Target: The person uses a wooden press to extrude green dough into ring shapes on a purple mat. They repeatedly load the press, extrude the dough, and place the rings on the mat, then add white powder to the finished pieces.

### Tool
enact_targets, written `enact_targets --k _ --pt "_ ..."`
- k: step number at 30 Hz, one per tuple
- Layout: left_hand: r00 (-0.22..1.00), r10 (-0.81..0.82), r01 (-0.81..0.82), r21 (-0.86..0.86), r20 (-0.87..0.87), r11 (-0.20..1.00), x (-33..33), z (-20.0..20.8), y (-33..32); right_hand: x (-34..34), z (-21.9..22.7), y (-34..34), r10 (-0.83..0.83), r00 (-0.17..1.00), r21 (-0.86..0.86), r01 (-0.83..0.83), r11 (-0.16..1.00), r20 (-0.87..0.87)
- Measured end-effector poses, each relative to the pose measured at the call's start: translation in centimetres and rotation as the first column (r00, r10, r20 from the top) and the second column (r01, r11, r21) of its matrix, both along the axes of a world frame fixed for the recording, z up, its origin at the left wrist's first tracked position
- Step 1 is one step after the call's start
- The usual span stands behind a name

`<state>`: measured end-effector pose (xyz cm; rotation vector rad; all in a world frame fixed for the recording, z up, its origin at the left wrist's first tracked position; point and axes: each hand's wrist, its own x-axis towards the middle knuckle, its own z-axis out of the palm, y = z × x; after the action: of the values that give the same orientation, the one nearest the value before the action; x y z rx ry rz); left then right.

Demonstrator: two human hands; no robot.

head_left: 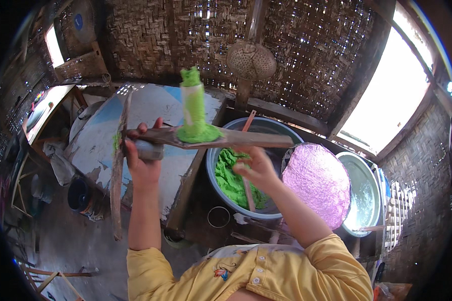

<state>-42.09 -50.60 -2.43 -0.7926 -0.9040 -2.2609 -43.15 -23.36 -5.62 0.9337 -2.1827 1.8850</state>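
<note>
My left hand (140,163) is raised and grips the left end of a dark wooden plank (256,140) together with a small metal cylinder (150,150). On the plank stands a pale tube (192,103) packed and topped with bright green dough. My right hand (256,168) holds a thin wooden stick (247,193) that reaches down into a blue-grey basin (282,131). Inside the basin lies a mound of the same green dough (228,180). A long rough wooden slat (117,190) hangs down beside my left hand.
A round pink-purple shiny cover (316,183) sits right of the basin, with a metal bowl of water (364,193) beyond it. A worn blue-and-white tabletop (150,105) lies behind. A woven scoop (251,61) hangs on the bamboo wall. A dark bucket (80,195) stands on the floor.
</note>
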Motion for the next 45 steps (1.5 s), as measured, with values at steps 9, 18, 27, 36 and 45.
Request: enact_targets --k 9,18,27,36,45 --pt "0.965 0.013 -0.098 0.314 0.261 0.944 -0.5 -2.9 -3.9 -3.9 -14.0 3.9 -0.311 0.935 0.982 -0.139 0.125 0.172" --pt "0.99 -0.059 0.01 0.355 0.127 0.935 0.2 -2.3 -4.1 -6.8 -15.9 3.7 -0.335 0.886 0.947 -0.299 0.118 0.322" --pt "0.984 -0.132 0.076 0.382 0.122 0.921 0.2 -2.7 -4.2 -8.1 -11.5 4.4 -0.142 0.989 0.997 -0.043 -0.066 0.034" --pt "0.98 -0.125 0.057 0.389 0.152 0.919 0.1 -3.1 -4.5 -14.6 -3.1 9.0 0.258 0.875 0.907 0.421 0.007 -0.408" --pt "0.985 -0.108 0.054 0.352 0.136 0.935 0.2 -2.4 -4.2 -20.2 -4.1 7.6 0.098 0.979 0.984 0.175 0.041 -0.179"
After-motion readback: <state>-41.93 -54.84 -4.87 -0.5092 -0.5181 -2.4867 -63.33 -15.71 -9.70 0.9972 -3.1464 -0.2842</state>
